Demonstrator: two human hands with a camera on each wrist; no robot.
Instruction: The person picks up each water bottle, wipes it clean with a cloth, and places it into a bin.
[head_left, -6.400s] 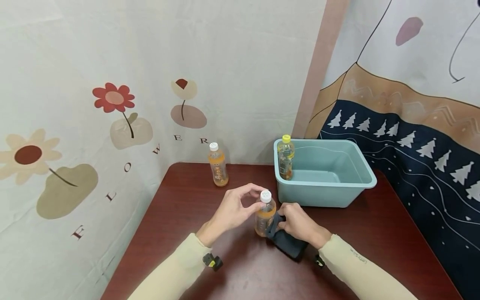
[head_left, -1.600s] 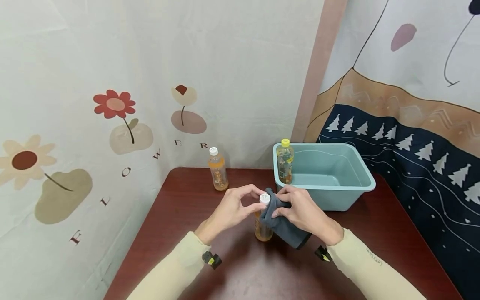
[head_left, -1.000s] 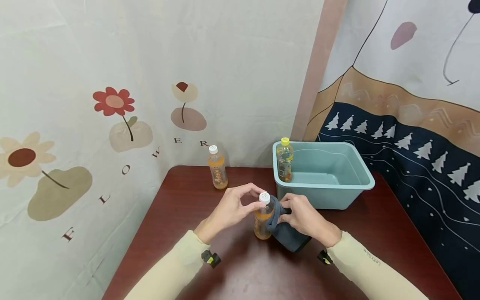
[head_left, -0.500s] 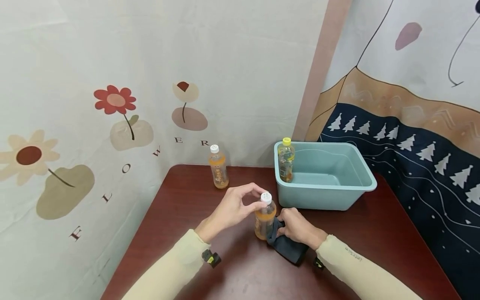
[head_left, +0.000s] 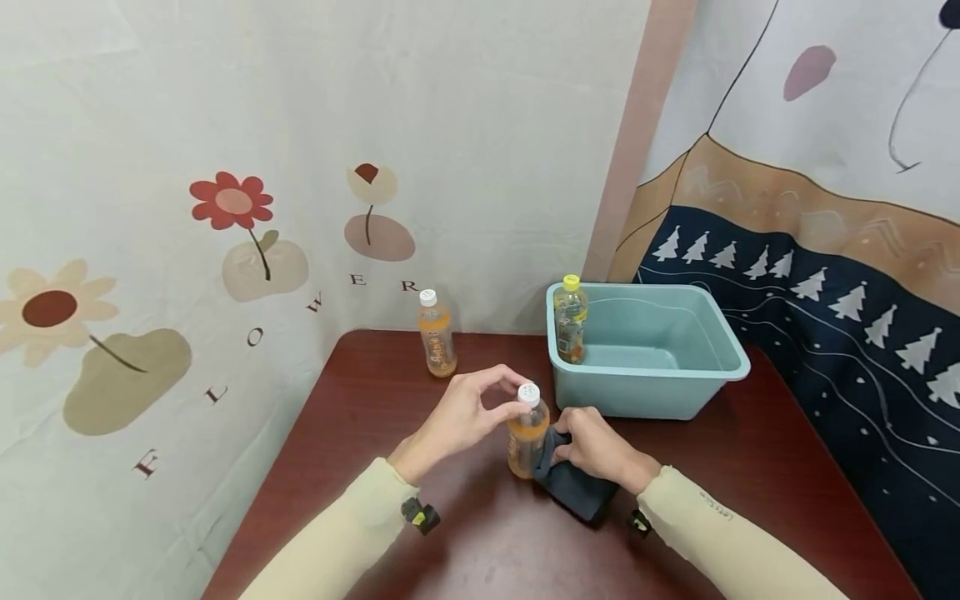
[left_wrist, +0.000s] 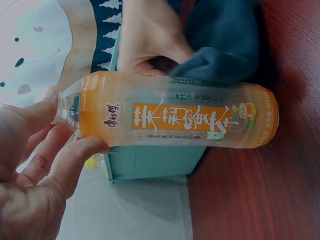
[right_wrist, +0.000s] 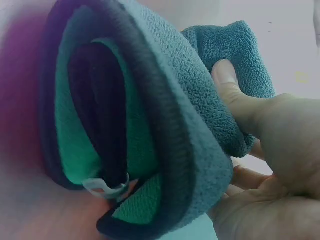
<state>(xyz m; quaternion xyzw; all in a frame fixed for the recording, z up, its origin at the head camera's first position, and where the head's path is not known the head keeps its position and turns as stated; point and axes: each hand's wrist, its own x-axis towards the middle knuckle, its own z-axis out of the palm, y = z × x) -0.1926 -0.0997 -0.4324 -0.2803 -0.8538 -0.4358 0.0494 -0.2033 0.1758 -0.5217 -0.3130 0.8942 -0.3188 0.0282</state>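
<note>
Clear orange-labelled plastic bottle stands on the dark-red wood-grain table, long axis upright, white cap up | left hand pinching its neck | right hand gripping grey-blue towelling cloth against its side | pale-blue plastic tub near, behind right hand; tabletop stretches leftward

Two white-capped bottles and one yellow-capped bottle are being counted, three in all; two hands, one cloth, one tub, one tabletop and three printed flowers are also being counted.
</note>
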